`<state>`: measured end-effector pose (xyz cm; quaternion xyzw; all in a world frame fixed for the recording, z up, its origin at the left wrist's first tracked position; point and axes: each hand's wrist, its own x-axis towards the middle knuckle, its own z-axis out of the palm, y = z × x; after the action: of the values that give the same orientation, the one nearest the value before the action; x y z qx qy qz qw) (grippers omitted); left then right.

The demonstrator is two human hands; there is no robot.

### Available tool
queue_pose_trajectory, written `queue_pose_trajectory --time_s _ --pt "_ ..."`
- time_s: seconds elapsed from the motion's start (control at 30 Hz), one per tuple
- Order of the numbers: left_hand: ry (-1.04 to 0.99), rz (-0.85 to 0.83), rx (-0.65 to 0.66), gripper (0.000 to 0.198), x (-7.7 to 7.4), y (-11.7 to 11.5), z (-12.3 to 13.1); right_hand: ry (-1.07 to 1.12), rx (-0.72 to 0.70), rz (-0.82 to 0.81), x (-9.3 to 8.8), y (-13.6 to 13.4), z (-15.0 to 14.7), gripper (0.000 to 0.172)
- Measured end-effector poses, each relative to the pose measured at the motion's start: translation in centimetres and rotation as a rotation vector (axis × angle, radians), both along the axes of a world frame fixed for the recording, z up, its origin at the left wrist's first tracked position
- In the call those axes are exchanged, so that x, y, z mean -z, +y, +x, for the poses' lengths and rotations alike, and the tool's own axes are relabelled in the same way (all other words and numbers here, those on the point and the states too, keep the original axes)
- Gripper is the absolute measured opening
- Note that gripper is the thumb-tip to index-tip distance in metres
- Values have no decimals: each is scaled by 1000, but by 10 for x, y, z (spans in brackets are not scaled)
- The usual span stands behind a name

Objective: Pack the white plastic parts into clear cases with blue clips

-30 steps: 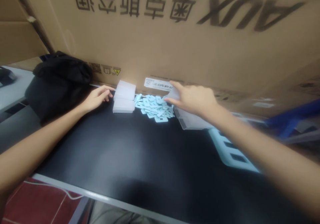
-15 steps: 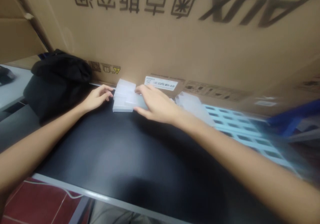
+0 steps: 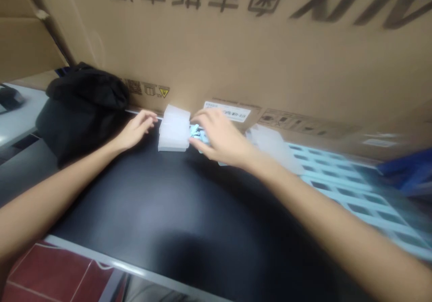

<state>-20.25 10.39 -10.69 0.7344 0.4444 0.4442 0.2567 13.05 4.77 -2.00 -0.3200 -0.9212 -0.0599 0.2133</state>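
A stack of frosted, translucent flat plastic pieces (image 3: 174,128) lies near the back edge of the black tabletop. My left hand (image 3: 135,131) is just left of this stack, fingers loosely bent and holding nothing. On the stack's other side, my right hand (image 3: 222,135) hovers with thumb and fingers apart. Small light-blue pieces (image 3: 199,133) show in the gap between them, partly hidden by the hand. Behind my right wrist lies a second group of translucent sheets (image 3: 270,144).
A large cardboard box (image 3: 189,54) with black print walls off the back. Light-blue grid trays (image 3: 340,194) lie at the right, near a blue object (image 3: 408,169). A black cloth bag (image 3: 81,108) sits at the left. The black table (image 3: 141,207) has a pale front edge.
My right hand has drawn back from the stack, and the sheet it was holding now lies level on top. Light-blue pieces have come into sight beneath it. The view has shifted slightly.
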Motion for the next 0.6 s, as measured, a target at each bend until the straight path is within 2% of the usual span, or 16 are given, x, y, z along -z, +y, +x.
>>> queue_pose_trajectory --time_s 0.07,0.13,0.2,0.3,0.37,0.43,0.6 --pt "-83 104 15 62 0 1 -1 101 107 65 -10 -8 40 46" --pt "-98 192 70 75 -1 1 -1 164 242 75 -14 -18 88 61" --pt "-3 239 137 93 -3 -2 2 207 422 -22 -7 -29 135 80" --pt "208 310 191 115 -5 -8 8 206 655 -251 18 -45 189 110" --pt "324 373 202 121 -6 -11 13 150 700 -371 37 -54 208 121" --pt "408 420 205 122 -7 -12 15 108 698 -421 51 -57 217 128" --pt "533 417 173 113 -9 -10 19 100 557 -352 67 -45 216 133"
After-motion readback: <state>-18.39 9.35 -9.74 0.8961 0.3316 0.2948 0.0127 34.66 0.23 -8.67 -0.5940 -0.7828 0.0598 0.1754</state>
